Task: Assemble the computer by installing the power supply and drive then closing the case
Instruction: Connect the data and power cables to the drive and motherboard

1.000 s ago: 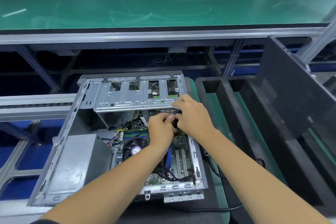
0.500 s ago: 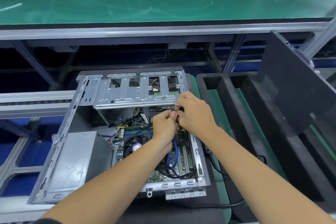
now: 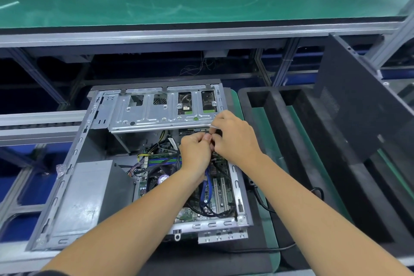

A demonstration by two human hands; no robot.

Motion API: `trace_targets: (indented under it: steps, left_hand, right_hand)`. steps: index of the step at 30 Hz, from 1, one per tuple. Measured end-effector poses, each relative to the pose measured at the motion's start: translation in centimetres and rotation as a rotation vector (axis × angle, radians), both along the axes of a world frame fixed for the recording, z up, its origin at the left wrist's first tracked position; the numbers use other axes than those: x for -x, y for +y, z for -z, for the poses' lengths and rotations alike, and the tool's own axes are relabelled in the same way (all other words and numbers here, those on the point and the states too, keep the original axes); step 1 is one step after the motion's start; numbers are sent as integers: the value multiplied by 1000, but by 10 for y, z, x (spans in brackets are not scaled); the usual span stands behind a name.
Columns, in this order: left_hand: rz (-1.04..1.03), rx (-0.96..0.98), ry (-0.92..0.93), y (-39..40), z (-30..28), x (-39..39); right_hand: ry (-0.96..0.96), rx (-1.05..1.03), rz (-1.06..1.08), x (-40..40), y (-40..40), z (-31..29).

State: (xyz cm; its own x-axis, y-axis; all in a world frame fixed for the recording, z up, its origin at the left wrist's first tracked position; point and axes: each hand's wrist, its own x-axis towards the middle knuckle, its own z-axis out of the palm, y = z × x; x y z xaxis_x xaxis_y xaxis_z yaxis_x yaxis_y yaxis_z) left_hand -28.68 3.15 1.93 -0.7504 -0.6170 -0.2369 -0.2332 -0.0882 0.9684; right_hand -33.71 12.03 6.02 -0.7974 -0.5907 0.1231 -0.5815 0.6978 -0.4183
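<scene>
— What have you got in your fingers?

— Both my hands meet over the open computer case (image 3: 67,177). My left hand (image 3: 196,154) is curled, thumb and forefinger pinching something small and dark; my right hand (image 3: 235,139) is curled against it, pinching the same spot, with a thin pale strip (image 3: 211,126) sticking out at ten o'clock from its knuckles. What the dark piece is, I can't tell; my fingers hide it.

— And where is that against the case?

— Just below the near edge of the drive cage (image 3: 161,112), which lies at twelve o'clock from my hands. Under them sits the motherboard (image 3: 221,197), with a blue cable (image 3: 207,188) running toward six o'clock and the fan (image 3: 161,178) at eight o'clock.

— The power supply?

— The grey power supply (image 3: 85,195) sits in the case's near left corner, at about eight o'clock, well apart from my grip.

— Anything outside the case?

— A black foam tray (image 3: 280,132) at three o'clock, with the dark side panel (image 3: 358,105) leaning tilted above it.
</scene>
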Motion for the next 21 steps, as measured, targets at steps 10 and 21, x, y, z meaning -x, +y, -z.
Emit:
trace_targets:
  steps: [10,21]
  left_hand:
    - [25,23,-41,2,0,-4]
    - [22,-48,-31,2,-1,-3]
  right_hand:
    - [-13,-5,9,1,1,2]
    - [-17,58,80,-1,-1,1]
